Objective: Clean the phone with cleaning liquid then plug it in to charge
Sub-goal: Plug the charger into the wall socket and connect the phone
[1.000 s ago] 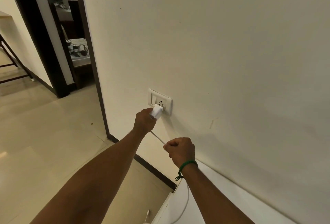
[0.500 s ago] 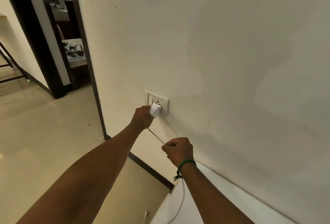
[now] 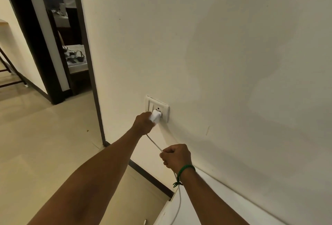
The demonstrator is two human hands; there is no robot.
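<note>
Head view takes in a broad cream wall [image 3: 233, 63], with a white ledge [image 3: 224, 205] running along its foot at lower right. Low on the wall sits a white socket plate [image 3: 166, 110] with a switch on its left side. The left hand [image 3: 142, 123] is wrapped round a white charger adapter [image 3: 156, 115] and holds its front end against the socket face. Whether the pins are fully home cannot be told from here. The right hand [image 3: 177, 155], with a green thread band [image 3: 186, 167] at its wrist, is closed in a fist round the thin white cable [image 3: 154, 143]. The cable runs fairly straight between the two hands, then falls slack past the wrist onto the ledge. The phone itself is out of sight, so whether it has been cleaned cannot be judged. The adapter looks like a light, rigid plastic block with smooth sides. It is best gripped across its body and pushed squarely, not by the cord. The cable looks limp and light, and a hard tug would probably strain it where it joins the adapter.
</note>
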